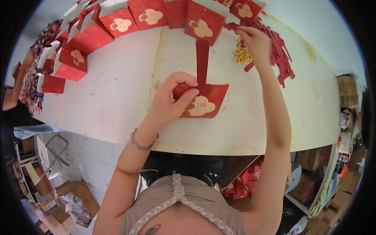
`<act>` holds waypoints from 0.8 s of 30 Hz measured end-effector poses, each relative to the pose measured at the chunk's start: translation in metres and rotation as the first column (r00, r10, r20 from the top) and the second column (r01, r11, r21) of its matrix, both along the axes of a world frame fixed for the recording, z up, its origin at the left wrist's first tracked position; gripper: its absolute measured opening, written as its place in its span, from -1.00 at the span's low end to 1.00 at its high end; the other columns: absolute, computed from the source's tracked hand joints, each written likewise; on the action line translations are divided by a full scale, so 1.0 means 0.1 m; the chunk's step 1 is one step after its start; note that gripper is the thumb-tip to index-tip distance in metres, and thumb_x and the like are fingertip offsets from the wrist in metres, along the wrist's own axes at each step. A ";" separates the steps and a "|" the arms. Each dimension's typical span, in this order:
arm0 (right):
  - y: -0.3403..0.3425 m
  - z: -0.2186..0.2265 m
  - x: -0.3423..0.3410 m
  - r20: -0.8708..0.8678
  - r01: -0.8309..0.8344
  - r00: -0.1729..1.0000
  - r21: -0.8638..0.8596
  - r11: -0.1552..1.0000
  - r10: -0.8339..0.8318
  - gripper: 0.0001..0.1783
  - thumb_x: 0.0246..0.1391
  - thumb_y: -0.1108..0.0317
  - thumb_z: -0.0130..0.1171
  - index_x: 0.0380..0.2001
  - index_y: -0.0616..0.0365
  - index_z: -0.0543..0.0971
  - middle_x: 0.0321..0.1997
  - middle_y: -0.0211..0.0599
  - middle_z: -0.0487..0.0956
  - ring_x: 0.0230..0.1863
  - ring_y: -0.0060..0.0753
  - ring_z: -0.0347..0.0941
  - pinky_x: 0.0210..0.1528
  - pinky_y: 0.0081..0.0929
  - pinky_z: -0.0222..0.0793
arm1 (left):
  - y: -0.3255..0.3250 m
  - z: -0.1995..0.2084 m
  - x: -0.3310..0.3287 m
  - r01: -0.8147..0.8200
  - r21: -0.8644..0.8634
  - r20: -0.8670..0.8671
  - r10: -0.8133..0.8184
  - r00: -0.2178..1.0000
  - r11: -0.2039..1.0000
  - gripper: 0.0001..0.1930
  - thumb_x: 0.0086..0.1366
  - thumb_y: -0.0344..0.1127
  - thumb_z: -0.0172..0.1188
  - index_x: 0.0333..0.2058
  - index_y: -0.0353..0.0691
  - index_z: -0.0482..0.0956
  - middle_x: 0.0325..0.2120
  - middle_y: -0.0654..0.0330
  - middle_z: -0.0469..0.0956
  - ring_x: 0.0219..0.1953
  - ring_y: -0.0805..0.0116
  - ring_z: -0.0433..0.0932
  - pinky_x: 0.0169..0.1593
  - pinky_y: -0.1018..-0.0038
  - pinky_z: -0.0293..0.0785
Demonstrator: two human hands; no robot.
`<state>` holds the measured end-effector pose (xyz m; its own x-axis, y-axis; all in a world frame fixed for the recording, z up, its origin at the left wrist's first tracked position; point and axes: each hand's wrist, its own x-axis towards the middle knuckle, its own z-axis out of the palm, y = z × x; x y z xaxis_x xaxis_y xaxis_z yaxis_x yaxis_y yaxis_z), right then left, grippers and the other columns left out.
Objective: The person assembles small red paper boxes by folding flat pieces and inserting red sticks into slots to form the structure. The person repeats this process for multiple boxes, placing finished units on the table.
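My left hand [168, 98] is closed on a small red carton [219, 98] with a cream cloud-shaped label, thumb in front and fingers over its upper edge. A dark red strap [202, 58] runs from the carton's upper edge toward the far side of the table. At the far right, my right hand [254, 41] is closed, its thumb and fingertips pinched beside a dark red strip end. Whatever lies between those fingertips is too small to make out. Beside and partly under this hand is a heap of gold metal fasteners [243, 53].
Red cartons [152, 16] line the far side and curve down the left. A pile of dark red straps [282, 58] lies at right on the white table [117, 90]. Another person's arm [18, 86] shows at far left, beside a dark heap. Cardboard boxes [78, 199] and a folding chair stand below.
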<state>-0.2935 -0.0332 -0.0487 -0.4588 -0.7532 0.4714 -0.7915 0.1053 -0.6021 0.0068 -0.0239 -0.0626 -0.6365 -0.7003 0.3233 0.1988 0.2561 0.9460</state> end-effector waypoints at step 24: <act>1.21 -0.05 1.65 -0.134 -0.280 0.960 -0.401 0.872 0.246 -0.68 -0.41 0.59 0.39 -0.44 0.15 0.60 -0.44 -0.35 0.56 -0.46 -0.32 0.40 -0.41 -0.50 0.30 | 0.04 -0.05 -0.03 -0.045 -0.483 -0.067 0.014 0.998 0.874 -0.81 0.03 -0.58 0.25 -0.34 -0.23 0.54 -0.30 0.15 0.53 -0.35 0.30 0.54 -0.33 0.51 0.49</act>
